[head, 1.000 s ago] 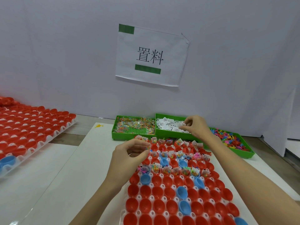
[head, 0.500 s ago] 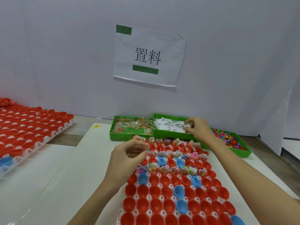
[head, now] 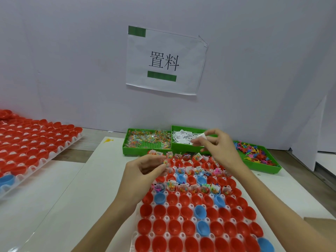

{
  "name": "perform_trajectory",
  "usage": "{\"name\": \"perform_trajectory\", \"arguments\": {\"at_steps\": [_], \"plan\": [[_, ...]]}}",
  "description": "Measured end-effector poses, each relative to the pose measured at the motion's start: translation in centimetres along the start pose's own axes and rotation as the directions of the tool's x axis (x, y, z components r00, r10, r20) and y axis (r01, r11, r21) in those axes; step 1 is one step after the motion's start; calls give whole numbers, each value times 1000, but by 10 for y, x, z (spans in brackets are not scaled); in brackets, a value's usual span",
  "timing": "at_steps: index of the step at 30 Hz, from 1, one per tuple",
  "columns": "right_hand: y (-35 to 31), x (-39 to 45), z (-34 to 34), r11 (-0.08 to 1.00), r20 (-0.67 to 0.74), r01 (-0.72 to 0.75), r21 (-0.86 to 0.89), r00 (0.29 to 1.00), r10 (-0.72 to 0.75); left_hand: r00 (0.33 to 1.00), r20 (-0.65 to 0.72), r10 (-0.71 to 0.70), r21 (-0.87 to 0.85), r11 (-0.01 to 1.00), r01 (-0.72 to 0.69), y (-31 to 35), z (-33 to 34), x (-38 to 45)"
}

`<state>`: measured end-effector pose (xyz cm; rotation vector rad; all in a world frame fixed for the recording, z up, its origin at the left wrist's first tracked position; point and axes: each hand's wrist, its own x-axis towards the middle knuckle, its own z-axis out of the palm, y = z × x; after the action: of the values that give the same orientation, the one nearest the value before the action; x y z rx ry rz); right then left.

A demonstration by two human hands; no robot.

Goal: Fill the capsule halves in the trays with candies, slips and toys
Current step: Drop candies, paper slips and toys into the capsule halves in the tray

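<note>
A clear tray (head: 181,218) of red and blue capsule halves lies in front of me; its far rows hold candy packets, slips and toys, its near rows are bare. My left hand (head: 143,171) pinches a candy packet (head: 165,161) over the tray's far left corner. My right hand (head: 217,144) pinches a white slip (head: 201,136) above the middle green bin (head: 189,147) of slips. A green bin of candy packets (head: 145,148) stands to its left, and a green bin of coloured toys (head: 261,164) to its right.
A second tray of red capsule halves (head: 36,142) sits at the far left, with a blue half (head: 6,180) at its near edge. A white wall with a taped paper sign (head: 165,60) rises behind the bins. A small yellow toy (head: 108,140) lies on the white table.
My right hand has lifted a white slip out of the middle bin and drawn back slightly. My left hand keeps its candy packet and has hardly moved.
</note>
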<state>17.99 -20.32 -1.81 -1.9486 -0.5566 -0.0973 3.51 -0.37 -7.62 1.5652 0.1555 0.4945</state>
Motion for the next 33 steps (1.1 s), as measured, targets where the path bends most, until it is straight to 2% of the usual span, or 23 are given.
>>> {"name": "perform_trajectory", "arguments": {"at_steps": [3,7,10,14,16,18,24,26,33], "plan": [[-17,-44,17,989,98,-59,135,994,45,999,35,-5,-51,999,7,4,2,-2],[-24,-77,33,971,145,-111,210,986,81,993,114,36,-52,998,-30,9,6,-7],[-25,-85,34,963,142,-120,243,986,87,978,194,79,-25,997,-76,13,8,-11],[-23,-88,29,930,151,-178,322,979,135,982,161,96,-28,995,-92,13,7,-11],[-22,-87,27,910,76,-183,371,983,166,984,163,68,-43,997,-62,14,6,-10],[-21,-87,25,918,25,-179,354,983,182,981,193,33,-65,998,-21,14,6,-10],[-21,-97,24,974,221,-112,195,973,67,974,225,32,-84,996,-13,9,11,-14],[-23,-97,21,980,264,-98,173,963,50,980,198,36,-73,997,-22,8,14,-15],[-26,-89,11,931,320,-225,286,939,128,986,109,125,-44,992,-121,10,20,-19]]}}
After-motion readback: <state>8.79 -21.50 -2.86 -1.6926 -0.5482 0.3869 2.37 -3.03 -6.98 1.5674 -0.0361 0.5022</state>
